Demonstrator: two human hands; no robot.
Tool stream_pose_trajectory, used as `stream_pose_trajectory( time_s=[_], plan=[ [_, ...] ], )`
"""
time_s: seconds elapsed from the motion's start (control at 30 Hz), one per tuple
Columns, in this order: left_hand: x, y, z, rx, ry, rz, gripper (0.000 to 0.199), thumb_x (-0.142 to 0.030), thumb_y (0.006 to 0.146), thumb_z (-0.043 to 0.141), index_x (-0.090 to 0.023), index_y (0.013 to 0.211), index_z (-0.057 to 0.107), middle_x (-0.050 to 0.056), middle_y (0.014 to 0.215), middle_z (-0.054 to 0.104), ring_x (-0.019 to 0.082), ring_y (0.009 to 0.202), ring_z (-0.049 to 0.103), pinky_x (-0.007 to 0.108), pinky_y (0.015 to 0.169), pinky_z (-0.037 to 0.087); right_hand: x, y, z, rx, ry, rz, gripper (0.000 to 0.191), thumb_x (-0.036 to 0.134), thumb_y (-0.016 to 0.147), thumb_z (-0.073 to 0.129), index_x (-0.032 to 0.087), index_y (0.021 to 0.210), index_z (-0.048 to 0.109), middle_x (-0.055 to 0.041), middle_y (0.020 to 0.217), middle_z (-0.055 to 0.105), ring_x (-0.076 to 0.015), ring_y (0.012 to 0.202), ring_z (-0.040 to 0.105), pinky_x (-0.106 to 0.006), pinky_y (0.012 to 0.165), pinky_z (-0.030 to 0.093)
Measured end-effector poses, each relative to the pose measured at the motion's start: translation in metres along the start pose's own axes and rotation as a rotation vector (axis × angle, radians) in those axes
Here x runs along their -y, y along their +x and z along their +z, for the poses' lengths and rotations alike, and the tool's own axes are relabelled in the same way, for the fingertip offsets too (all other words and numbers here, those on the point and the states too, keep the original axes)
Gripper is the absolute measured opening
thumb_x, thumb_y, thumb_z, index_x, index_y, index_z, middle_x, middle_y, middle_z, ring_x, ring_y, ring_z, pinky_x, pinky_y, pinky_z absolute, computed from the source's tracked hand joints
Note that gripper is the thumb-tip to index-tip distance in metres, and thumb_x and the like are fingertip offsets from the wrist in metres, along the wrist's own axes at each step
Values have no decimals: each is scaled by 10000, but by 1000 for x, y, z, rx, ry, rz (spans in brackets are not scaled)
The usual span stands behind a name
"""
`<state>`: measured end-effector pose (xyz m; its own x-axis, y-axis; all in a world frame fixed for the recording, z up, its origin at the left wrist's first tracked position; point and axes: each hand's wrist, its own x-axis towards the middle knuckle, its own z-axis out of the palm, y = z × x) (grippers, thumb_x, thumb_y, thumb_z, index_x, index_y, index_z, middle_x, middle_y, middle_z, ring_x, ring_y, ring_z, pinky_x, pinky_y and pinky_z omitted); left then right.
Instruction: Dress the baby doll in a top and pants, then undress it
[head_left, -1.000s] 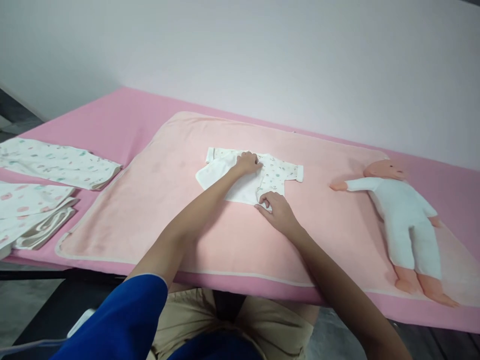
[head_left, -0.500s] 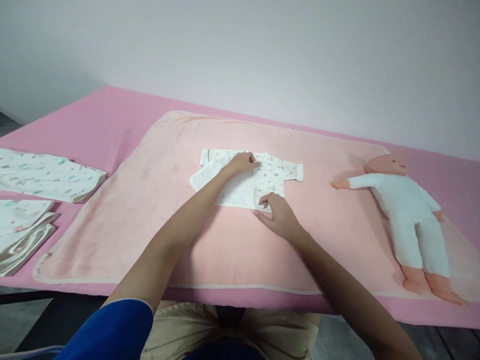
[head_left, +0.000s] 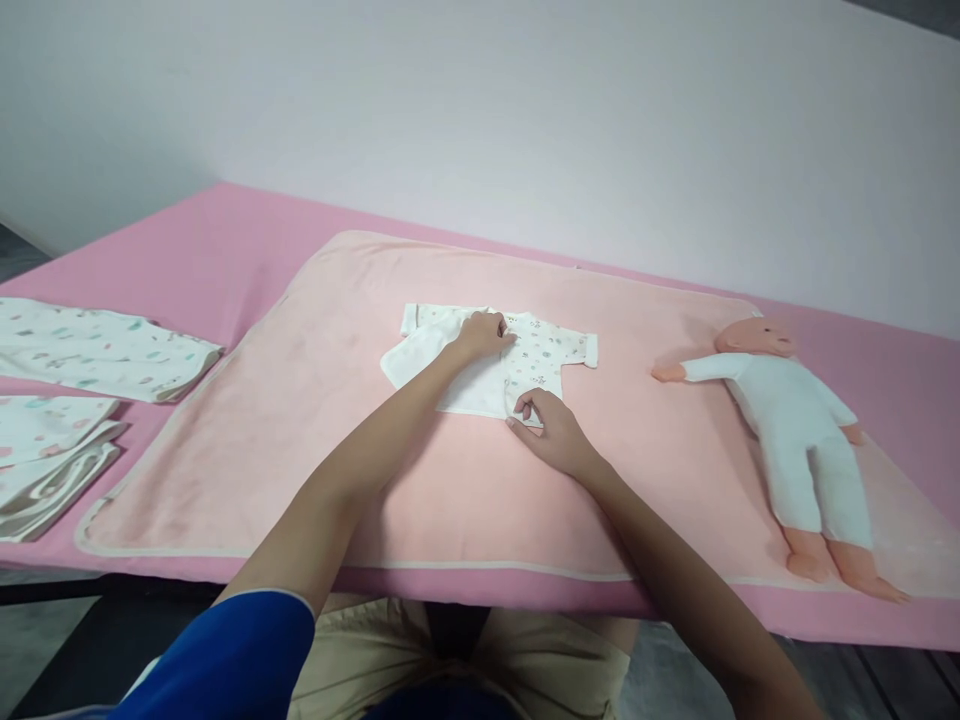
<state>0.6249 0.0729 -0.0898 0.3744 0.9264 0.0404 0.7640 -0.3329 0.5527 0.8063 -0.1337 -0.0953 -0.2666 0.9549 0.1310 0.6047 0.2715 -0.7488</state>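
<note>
A small white baby shirt with a tiny print is spread on a pale pink blanket. Its left front panel is folded open, baring the plain white inside; the right panel shows the print. Near the neckline, my left hand has its fingers curled and pinched on the shirt's front edge. Lower down, my right hand is closed at the bottom hem, thumb and fingers on the corner of the printed panel. The exact cloth between the fingertips is partly hidden by both hands.
A baby doll in a white suit lies on its back at the right of the blanket. Folded printed cloths are at the left on the pink table cover. A pale wall rises behind.
The view has shifted slightly, so the doll appears a little further left. Both hands stay at the same places on the shirt, with hardly any movement.
</note>
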Motion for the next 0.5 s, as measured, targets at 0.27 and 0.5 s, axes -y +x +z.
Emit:
stream_pose_trajectory(
  time_s=[0.27, 0.5],
  plan=[
    [-4, -2, 0, -4, 4, 11, 273, -423, 944, 721, -249, 801, 566, 118, 1022, 782, 392, 1287, 653, 487, 1125, 519, 12, 18, 5, 26, -330, 29, 340, 504, 1062, 658, 254, 920, 475, -8, 917, 664, -181, 749, 555, -328, 678, 381],
    [-17, 2, -15, 57, -72, -80, 366, -352, 934, 732, -236, 712, 466, 95, 913, 778, 343, 1073, 754, 457, 1053, 535, 26, 31, -16, 126, -393, 0, 281, 230, 961, 629, 250, 796, 403, 3, 753, 604, -178, 675, 493, -338, 657, 317]
  ],
)
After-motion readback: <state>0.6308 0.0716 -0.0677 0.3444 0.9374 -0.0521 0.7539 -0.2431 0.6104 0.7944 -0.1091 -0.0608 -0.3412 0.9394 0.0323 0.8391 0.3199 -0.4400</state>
